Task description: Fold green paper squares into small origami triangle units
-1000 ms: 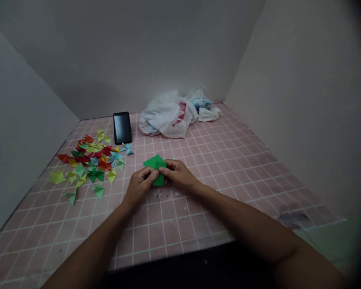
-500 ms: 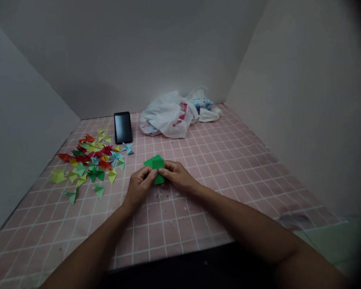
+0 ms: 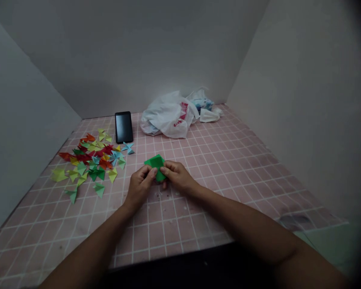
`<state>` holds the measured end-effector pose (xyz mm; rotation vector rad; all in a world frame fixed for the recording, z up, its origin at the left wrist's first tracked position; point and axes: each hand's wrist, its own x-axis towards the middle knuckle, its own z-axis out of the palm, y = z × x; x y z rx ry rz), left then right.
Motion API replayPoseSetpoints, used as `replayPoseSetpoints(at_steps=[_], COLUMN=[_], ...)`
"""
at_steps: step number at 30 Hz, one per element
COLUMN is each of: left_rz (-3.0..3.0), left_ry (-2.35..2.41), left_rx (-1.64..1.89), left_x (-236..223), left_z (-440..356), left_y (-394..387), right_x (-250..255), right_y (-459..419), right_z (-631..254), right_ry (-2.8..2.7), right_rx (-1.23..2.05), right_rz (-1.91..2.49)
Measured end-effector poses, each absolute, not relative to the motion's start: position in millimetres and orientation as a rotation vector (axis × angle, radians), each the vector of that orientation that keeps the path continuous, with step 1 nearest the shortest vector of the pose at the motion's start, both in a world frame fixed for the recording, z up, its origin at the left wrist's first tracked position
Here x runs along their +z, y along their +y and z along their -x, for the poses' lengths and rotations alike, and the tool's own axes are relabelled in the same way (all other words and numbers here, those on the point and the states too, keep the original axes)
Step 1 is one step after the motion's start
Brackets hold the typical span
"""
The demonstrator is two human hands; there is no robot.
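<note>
A piece of green origami paper point(image 3: 157, 163), partly folded with layers overlapping, is held just above the table between both hands. My left hand point(image 3: 139, 181) pinches its left edge, thumb on top. From the other side my right hand point(image 3: 178, 175) grips the right edge, its thumb on the front face and the fingers behind. The fingers under the paper are mostly hidden. To the left lie many small folded paper shapes point(image 3: 96, 173) in green, yellow, red, orange and light blue.
A black phone point(image 3: 124, 127) lies at the back left. Behind the hands sits a white plastic bag point(image 3: 168, 116) with red print, beside a blue-patterned packet point(image 3: 203, 104). The pink checked tablecloth point(image 3: 222, 160) runs up to walls on three sides.
The green paper's front layer has shifted and its lower part now looks slanted. My right thumb has moved slightly right; both hands keep their hold.
</note>
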<state>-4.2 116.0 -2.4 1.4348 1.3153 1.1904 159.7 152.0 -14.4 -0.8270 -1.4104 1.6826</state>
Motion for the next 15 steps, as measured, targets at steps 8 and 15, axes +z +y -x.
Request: replayPoseSetpoints(at_steps=[8,15], left_rz=[-1.419,-1.531], left_ry=[1.265,1.341], left_rx=[1.094,1.099], left_x=[-2.4,0.0], left_z=[3.5,5.6], left_y=[115.6,118.1], right_x=[-8.5,-5.6], right_y=[151.0,146.7], right_z=[-159.5,-161.6], right_ry=[-1.325,-1.324], right_rx=[1.674,1.537], right_rz=[0.898,0.957])
